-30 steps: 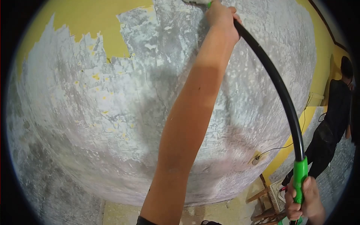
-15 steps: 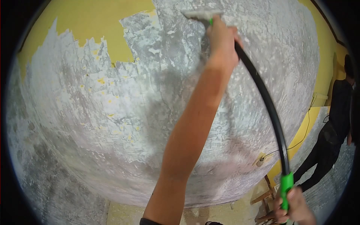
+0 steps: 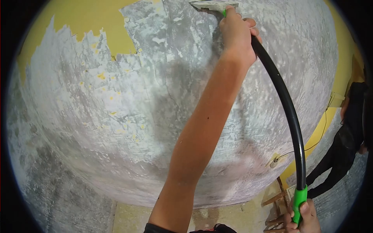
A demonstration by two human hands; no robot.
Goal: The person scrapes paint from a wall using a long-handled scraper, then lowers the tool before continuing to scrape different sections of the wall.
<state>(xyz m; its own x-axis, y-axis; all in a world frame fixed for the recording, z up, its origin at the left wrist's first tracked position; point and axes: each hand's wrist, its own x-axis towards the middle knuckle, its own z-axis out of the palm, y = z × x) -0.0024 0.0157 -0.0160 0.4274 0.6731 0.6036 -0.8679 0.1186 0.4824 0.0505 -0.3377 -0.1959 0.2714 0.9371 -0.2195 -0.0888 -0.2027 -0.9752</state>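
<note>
Both hands clamp one long-handled scraper (image 3: 289,112). Nearest you, your right hand (image 3: 307,219) wraps shut around the green grip (image 3: 299,196) at its low end. Higher up, your left hand (image 3: 237,35) closes round the black shaft just behind the blade (image 3: 213,5), which lies against the grey wall (image 3: 97,116). The shaft looks stiff and light but probably tip-heavy, so this wide two-point hold suits it. Yellow paint (image 3: 85,19) shows above, and another person (image 3: 345,143) stands far right.

One scraper (image 3: 290,112), one wall (image 3: 116,124), one co-worker (image 3: 351,120)
</note>
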